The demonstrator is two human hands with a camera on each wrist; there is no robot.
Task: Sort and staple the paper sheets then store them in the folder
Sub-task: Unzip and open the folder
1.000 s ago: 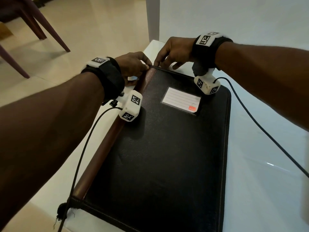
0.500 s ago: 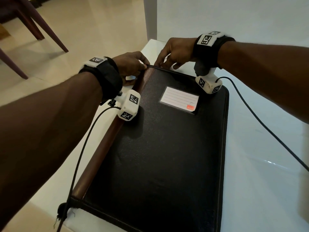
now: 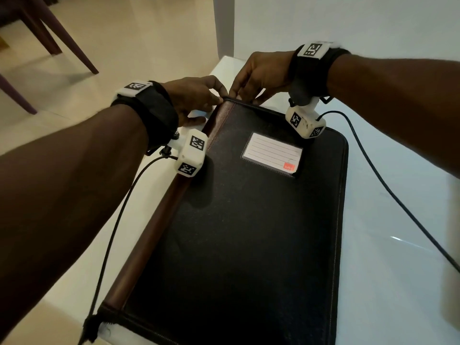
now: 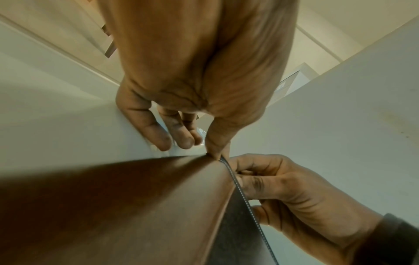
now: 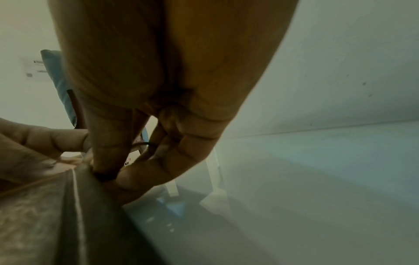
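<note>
A closed black folder (image 3: pixel 249 232) with a brown spine (image 3: pixel 154 232) and a lined white label (image 3: pixel 271 154) lies flat on the white table (image 3: pixel 398 257). Both hands meet at its far left corner. My left hand (image 3: pixel 219 99) pinches that corner between thumb and forefinger (image 4: pixel 215 152), its other fingers curled against the table. Just to the right, my right hand (image 3: pixel 236 95) pinches a small dark tab on the folder's far edge (image 5: pixel 105 174). No loose paper sheets or stapler are in view.
The table's left edge runs close beside the spine, with floor and dark chair legs (image 3: pixel 62 41) beyond. A white post (image 3: pixel 224 26) stands behind the far corner. A black cable (image 3: pixel 398 195) trails across the table to the right of the folder.
</note>
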